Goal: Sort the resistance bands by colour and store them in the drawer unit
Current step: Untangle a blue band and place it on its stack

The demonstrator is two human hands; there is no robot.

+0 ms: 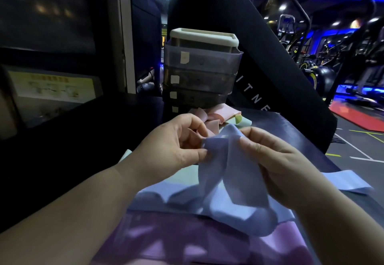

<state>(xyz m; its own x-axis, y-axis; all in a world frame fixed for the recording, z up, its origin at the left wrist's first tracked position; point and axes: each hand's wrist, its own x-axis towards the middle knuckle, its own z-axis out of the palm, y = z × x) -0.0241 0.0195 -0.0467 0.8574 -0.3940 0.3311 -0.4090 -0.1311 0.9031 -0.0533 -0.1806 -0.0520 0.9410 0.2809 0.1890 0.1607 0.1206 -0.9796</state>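
Both of my hands hold one pale blue resistance band (pixel 228 181) up above the dark tabletop (pixel 301 140), in front of the drawer unit (pixel 199 73). My left hand (pixel 176 142) pinches its upper edge between thumb and fingertips. My right hand (pixel 276 160) pinches the same edge just beside it, with the fingers curled around the fabric. The band looks thin, light and limp, like a flat stretchy ribbon. It drapes and folds under its own weight, so I judge it will sag unless held near both ends or gathered into a bundle. Its long axis runs from the pinched top down toward me and ends in a soft fold that rests on other blue bands. Purple bands (pixel 166 244) lie nearest me, and pink bands (pixel 214 117) sit at the foot of the drawers. A blue strip trails to the right. I cannot tell whether that strip is the same band.
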